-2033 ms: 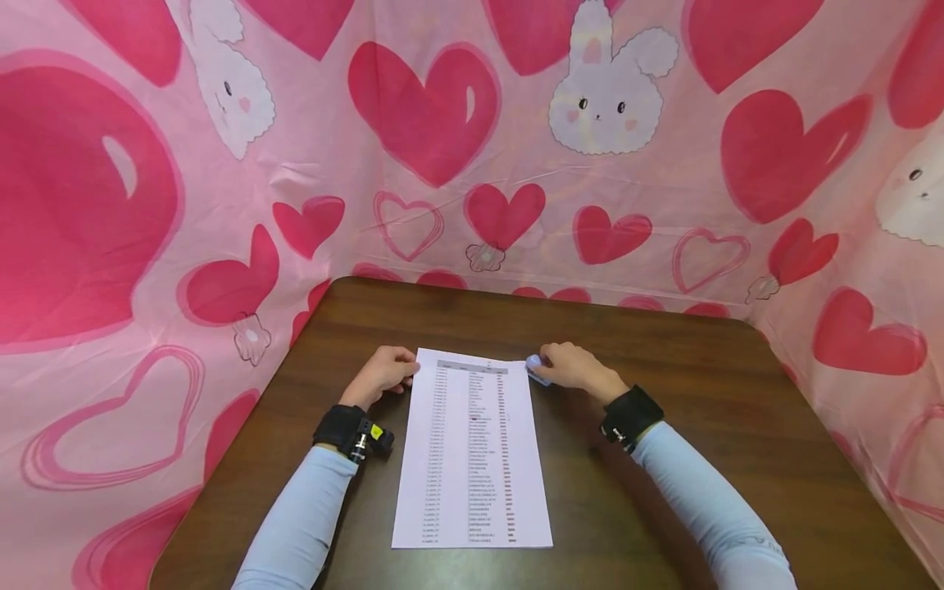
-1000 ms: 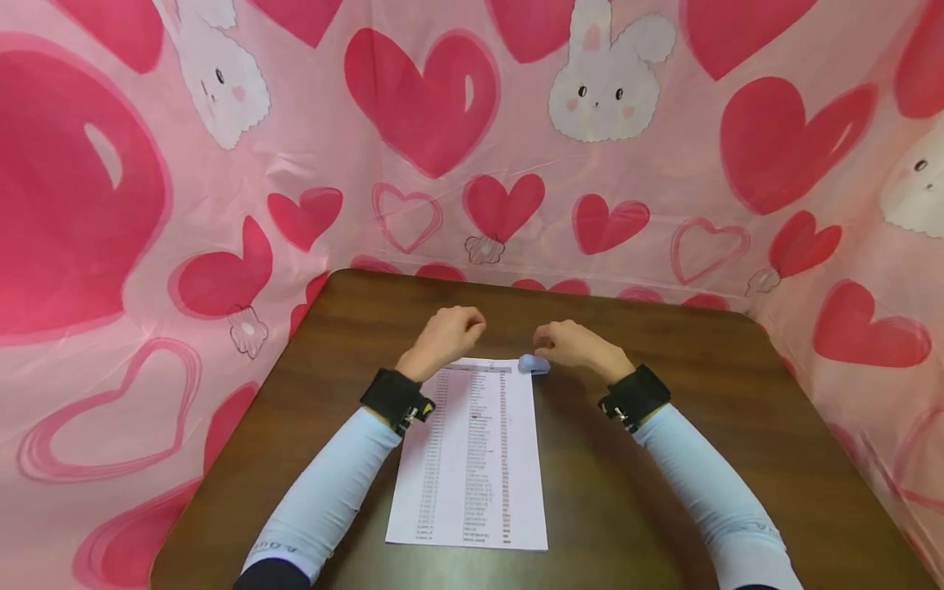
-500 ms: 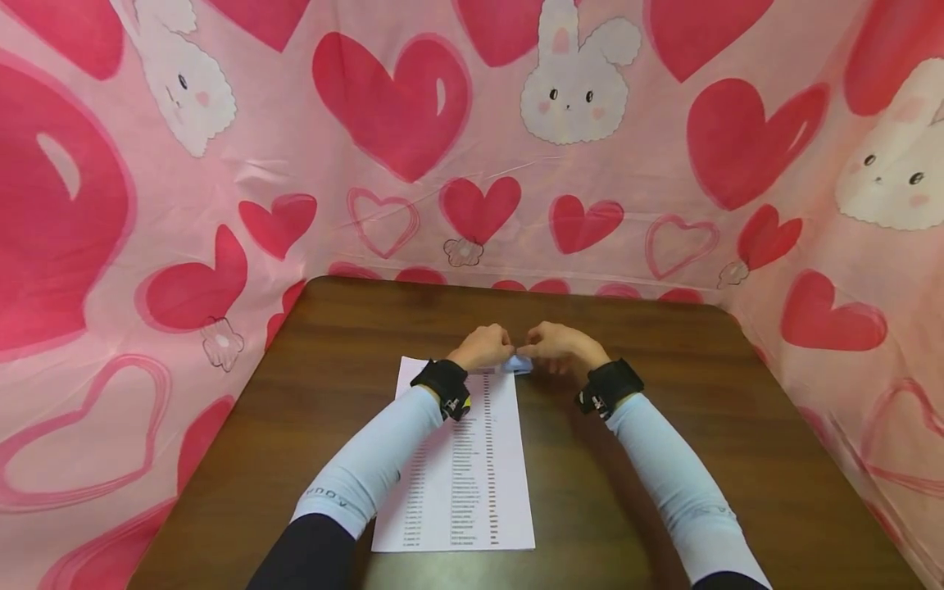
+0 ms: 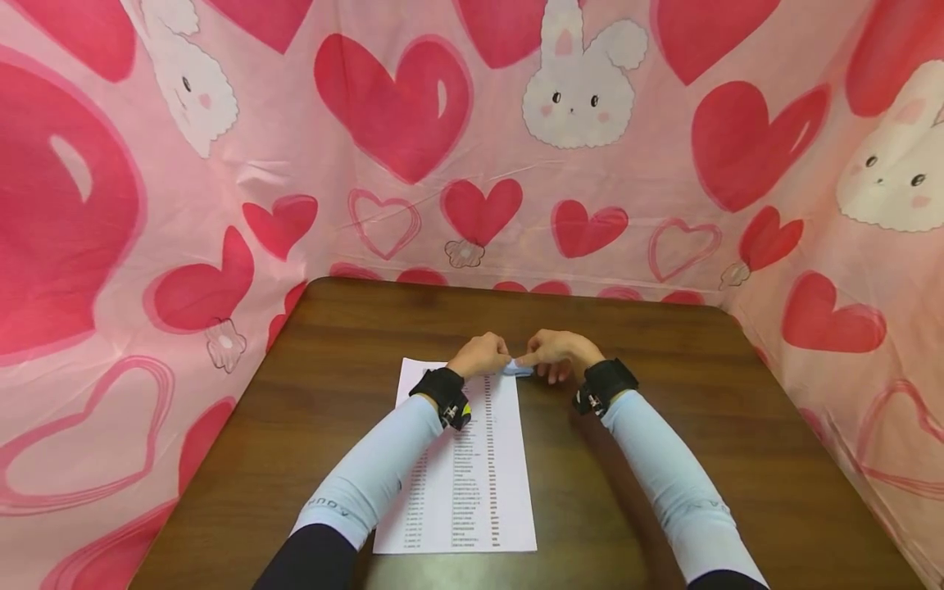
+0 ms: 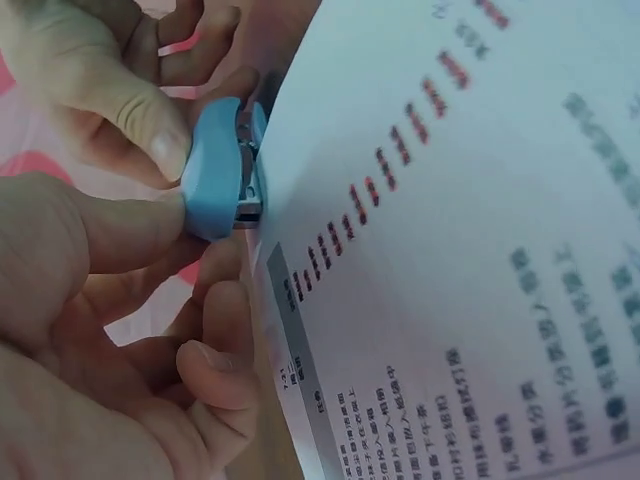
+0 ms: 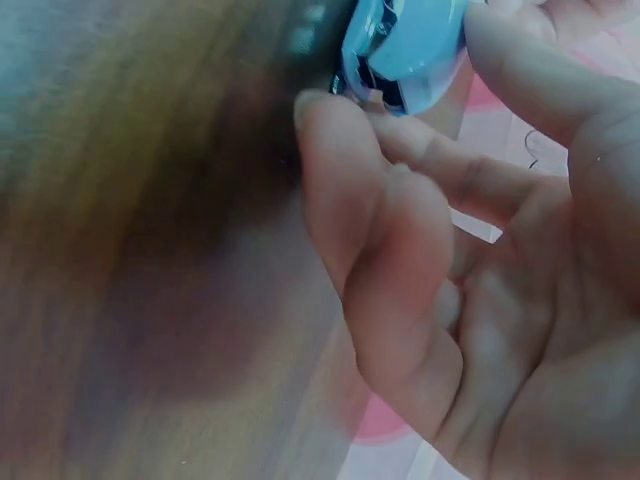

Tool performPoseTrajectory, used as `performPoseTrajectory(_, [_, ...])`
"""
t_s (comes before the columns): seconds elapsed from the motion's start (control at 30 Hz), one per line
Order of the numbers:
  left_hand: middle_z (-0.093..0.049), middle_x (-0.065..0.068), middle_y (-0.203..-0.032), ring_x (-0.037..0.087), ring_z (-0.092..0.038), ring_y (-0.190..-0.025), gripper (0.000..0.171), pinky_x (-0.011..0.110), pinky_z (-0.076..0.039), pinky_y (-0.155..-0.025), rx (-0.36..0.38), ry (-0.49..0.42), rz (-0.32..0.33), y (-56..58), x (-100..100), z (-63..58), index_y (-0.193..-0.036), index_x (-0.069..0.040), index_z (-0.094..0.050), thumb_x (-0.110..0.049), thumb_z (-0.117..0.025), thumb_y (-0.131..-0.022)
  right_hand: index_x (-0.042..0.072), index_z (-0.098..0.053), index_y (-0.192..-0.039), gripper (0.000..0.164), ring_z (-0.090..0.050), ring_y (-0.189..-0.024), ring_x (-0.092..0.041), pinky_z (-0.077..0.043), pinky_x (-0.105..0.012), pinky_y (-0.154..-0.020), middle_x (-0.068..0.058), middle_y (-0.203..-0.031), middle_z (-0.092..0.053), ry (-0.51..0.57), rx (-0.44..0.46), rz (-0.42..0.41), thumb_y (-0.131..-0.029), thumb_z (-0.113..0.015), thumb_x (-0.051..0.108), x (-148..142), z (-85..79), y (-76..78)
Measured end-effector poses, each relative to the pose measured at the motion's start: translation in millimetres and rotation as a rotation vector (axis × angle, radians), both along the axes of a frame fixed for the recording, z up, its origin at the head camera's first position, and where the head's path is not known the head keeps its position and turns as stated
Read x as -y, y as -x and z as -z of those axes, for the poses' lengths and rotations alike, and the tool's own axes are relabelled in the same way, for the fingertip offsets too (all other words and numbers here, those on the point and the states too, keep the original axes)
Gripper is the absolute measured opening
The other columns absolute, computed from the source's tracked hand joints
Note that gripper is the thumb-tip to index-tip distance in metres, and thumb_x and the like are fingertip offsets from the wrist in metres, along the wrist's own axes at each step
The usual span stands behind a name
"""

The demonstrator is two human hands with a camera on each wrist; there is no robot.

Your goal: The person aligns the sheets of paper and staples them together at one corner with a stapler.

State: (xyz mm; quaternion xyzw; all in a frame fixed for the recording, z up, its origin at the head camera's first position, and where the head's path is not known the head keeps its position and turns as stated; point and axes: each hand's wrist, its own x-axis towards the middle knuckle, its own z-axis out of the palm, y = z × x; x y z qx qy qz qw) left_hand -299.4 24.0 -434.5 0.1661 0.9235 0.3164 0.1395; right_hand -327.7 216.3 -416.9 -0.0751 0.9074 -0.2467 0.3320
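A small light-blue stapler (image 4: 519, 368) sits at the top right corner of a stack of printed paper (image 4: 501, 492); in the left wrist view the paper's edge meets the stapler's open side. My left hand (image 4: 479, 355) reaches across the top of the sheets and pinches the stapler (image 5: 212, 170), thumb on its blue top. From the other side my right hand (image 4: 558, 351) pinches it too, its thumb beside the left thumb. In the right wrist view, the right index finger lies under the stapler (image 6: 410, 55) and the other fingers are loosely curled.
The paper lies on a brown wooden table (image 4: 627, 459). Behind the table and along its sides hangs a pink cloth (image 4: 413, 221) printed with hearts and rabbits. Each wrist carries a black strap (image 4: 610, 382) with a small camera.
The left hand has left the paper's top left corner and moved right to the stapler. The right hand let go of the stapler briefly and now pinches it again. The view has shifted slightly.
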Motion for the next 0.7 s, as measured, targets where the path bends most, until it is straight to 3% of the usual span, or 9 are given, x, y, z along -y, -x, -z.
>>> performPoseTrajectory(0.47, [-0.061, -0.001, -0.073, 0.011, -0.052, -0.072, 0.017, 0.023, -0.039, -0.063, 0.065, -0.098, 0.016, 2.9, 0, 3.3, -0.087, -0.008, -0.071, -0.021, -0.064, -0.094, 0.01, -0.067, -0.094, 0.035, -0.071, -0.059, -0.018, -0.05, -0.024, -0.048, -0.011, -0.081, -0.074, 0.018, 0.132, -0.095, -0.087, -0.071, 0.044, -2, -2.3, 18.3])
performPoseTrajectory(0.7, [-0.065, 0.002, -0.07, 0.011, -0.053, -0.071, 0.016, 0.024, -0.039, -0.066, 0.113, -0.181, 0.006, 3.0, 3, 7.5, -0.087, -0.008, -0.068, -0.02, -0.062, -0.095, 0.012, -0.069, -0.094, 0.036, -0.071, -0.063, -0.019, -0.049, -0.025, -0.052, -0.01, -0.081, -0.075, -0.087, 0.127, -0.111, -0.083, -0.075, 0.045, 9, -10.8, 29.1])
